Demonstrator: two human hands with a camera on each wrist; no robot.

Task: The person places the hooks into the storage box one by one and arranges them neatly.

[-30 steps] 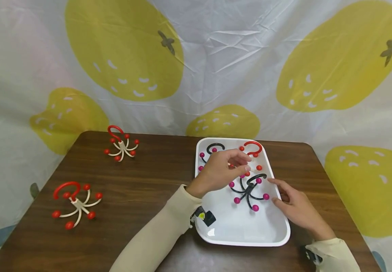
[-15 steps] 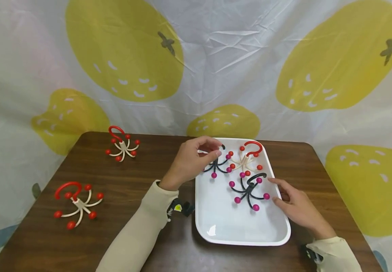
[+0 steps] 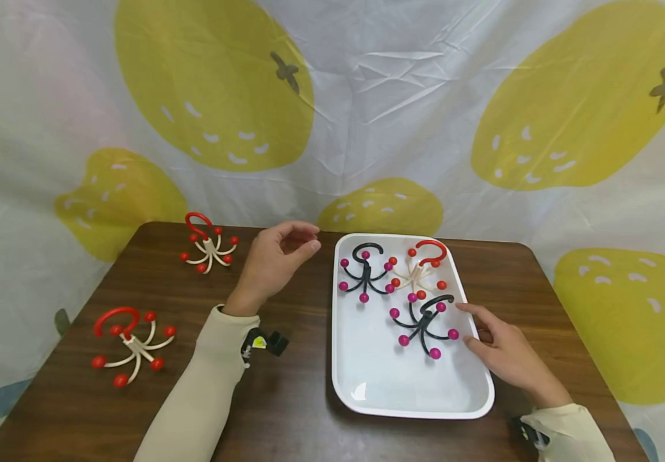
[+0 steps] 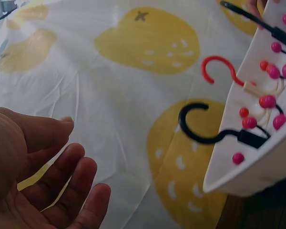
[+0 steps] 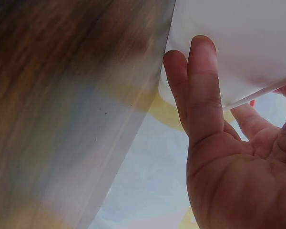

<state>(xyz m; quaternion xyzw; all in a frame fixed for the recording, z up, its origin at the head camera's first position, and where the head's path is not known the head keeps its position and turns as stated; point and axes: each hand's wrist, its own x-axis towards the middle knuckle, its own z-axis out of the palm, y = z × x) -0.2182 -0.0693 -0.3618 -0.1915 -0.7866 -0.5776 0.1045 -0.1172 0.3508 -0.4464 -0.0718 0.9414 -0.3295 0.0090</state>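
My left hand (image 3: 274, 263) hovers over the table left of the white tray (image 3: 361, 398), fingers loosely bent and holding nothing. In the left wrist view its thumb and fingers (image 4: 83, 174) stand apart. My right hand (image 3: 508, 353) rests at the tray's right side, index finger and thumb at the rim, other fingers straight against the outer wall (image 5: 257, 38). Inside the tray lie a black hook rack with magenta balls (image 3: 365, 273) at the back left, a cream one with a red hook (image 3: 417, 273) at the back right, and another black rack (image 3: 424, 324) in front.
Two more cream racks with red hooks and red balls stand on the brown table (image 3: 286, 398): one at the back left (image 3: 209, 250), one nearer the front (image 3: 134, 346). A lemon-patterned cloth (image 3: 390, 115) hangs behind the table.
My left hand has moved left, from over the tray and past the back left black rack, to outside the tray. The right hand has stayed in place.
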